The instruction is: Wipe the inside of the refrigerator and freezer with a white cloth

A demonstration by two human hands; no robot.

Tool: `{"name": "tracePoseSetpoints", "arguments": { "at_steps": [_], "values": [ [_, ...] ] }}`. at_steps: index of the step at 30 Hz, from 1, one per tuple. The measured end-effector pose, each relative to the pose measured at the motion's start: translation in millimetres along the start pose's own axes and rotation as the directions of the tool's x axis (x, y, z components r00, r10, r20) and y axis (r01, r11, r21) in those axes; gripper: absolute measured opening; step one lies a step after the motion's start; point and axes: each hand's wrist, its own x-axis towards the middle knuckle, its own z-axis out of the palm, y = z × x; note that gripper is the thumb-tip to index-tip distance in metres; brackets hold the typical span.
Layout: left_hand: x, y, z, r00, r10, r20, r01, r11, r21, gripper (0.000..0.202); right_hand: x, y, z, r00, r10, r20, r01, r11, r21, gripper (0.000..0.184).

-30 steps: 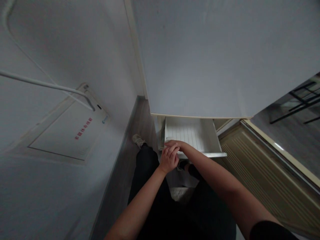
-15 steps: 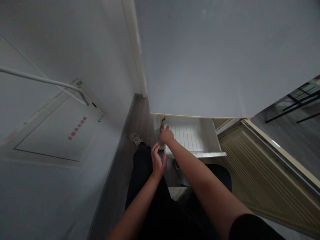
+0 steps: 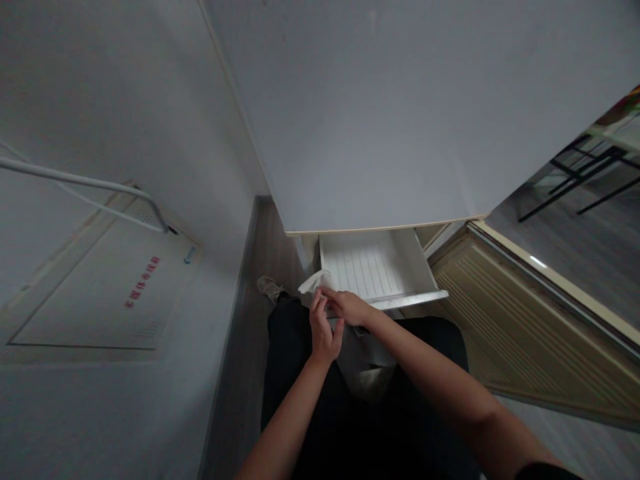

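Two hands and a white cloth by the open drawer.

The right hand (image 3: 350, 307) pinches the white cloth (image 3: 312, 281) at the front left corner of the drawer (image 3: 380, 267). The left hand (image 3: 324, 333) is open beside it and may touch the cloth too, but it is too dark to tell. The pinch is small, so the cloth could slip to the floor (image 3: 260, 247). A moment ago the right hand was deeper in the drawer, away from the left.

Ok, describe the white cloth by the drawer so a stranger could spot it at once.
Find the big white fridge front; below it a white ribbed drawer stands pulled out. At the drawer's front left corner, the right hand pinches a small crumpled white cloth, with the left hand close beside it. It is the only soft, wrinkled thing among hard flat panels.
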Motion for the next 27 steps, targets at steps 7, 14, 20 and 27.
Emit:
{"name": "tracePoseSetpoints", "arguments": {
  "at_steps": [7,14,20,27],
  "values": [
    [22,4,-6.6,0.997,0.075,-0.022,-0.075,0.996,-0.037,0.062,-83,-3,39,0.929,-0.256,-0.266,0.206,0.957,-0.203,0.057],
    [23,18,-9.5,0.981,0.017,0.194,-0.024,0.999,0.034,0.046,-117,31,53,0.925,-0.077,-0.371,-0.045,0.949,-0.311,0.062],
    [20,22,-16.6,0.949,-0.028,0.315,-0.034,0.981,0.190,0.027,-161,89,21,0.810,0.142,-0.569,-0.350,0.895,-0.275,0.058],
    [40,26,2.5,0.946,0.049,0.320,-0.150,0.942,0.300,0.018,-167,153,-67,0.822,0.307,-0.479,-0.485,0.820,-0.306,0.057]
  ]
}}
